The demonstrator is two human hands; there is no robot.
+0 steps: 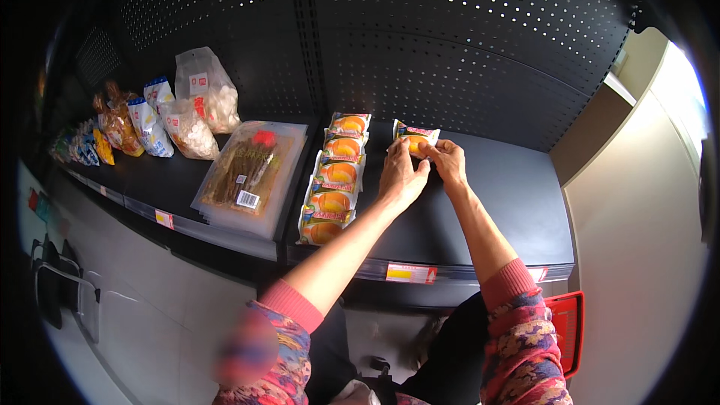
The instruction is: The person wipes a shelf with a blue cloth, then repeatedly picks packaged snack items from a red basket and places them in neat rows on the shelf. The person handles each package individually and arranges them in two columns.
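Observation:
My left hand [402, 174] and my right hand [448, 160] both grip a small wrapped snack cake [415, 136] near the back of the dark metal shelf [506, 202]. The wrapper is yellow and white, with a picture of an orange-coloured pastry and pink lettering. My fingers cover its lower corners. Left of my hands, a column of several matching wrapped snack cakes [337, 173] runs from the back of the shelf to its front edge, each overlapping its neighbour.
Flat clear packs of brown dried food [247, 171] lie left of the column. Beyond stand bags of pale chips [188, 129], blue-and-white bags [149, 126] and a brown bag [121, 124]. A perforated back panel [450, 39] rises behind; a side wall [635, 197] and red basket [568, 332] are at right.

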